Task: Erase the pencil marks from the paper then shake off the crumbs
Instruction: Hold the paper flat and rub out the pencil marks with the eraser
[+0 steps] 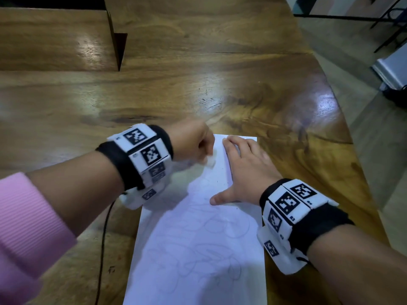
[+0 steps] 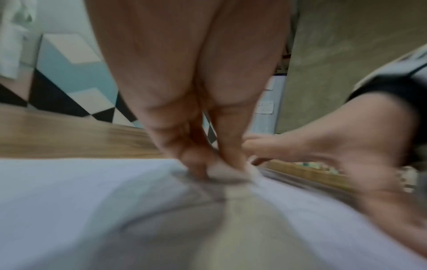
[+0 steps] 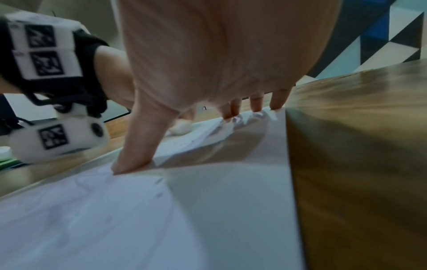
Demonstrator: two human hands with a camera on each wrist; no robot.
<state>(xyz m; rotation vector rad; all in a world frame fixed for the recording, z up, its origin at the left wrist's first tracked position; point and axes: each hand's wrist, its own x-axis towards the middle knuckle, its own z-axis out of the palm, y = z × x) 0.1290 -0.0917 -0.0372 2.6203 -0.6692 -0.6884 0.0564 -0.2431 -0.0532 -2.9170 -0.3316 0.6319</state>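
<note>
White eraser (image 1: 211, 161) pinched, apparently touching paper (image 1: 198, 249).

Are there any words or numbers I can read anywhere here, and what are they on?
No words can be read.
Wrist bands: black-and-white square codes, no words; the tiny characters beside them are too small to read.
Paper: only faint pencil scribbles, no writing.
Note on the far wall: some writing, too blurred to read.
Table: small dark scratches, not letters.
</note>
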